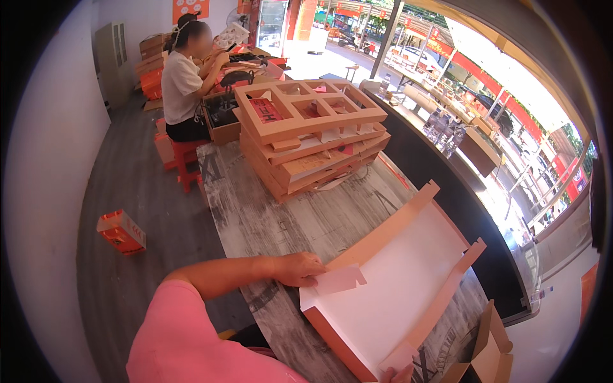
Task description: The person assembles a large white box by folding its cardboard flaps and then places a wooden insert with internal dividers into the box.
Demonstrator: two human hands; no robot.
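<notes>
A large shallow cardboard box (396, 268), white inside and brown outside, lies partly folded on the table before me. Its long side walls lean up, and small end flaps stick out at the near corners. At the near left corner, my left hand (297, 269) is closed, with the fingers pinching the corner flap (341, 279). My right hand (400, 375) is cut off by the lower edge of the picture. Its fingers are closed on the flap at the near right corner.
A stack of cardboard trays and boxes (313, 137) stands farther up the wood-patterned table (268, 223). An open brown carton (488, 351) is at the lower right. Beyond the stack, a person (185, 83) sits on a red stool (185, 159). An orange paper bag (121, 232) stands on the floor.
</notes>
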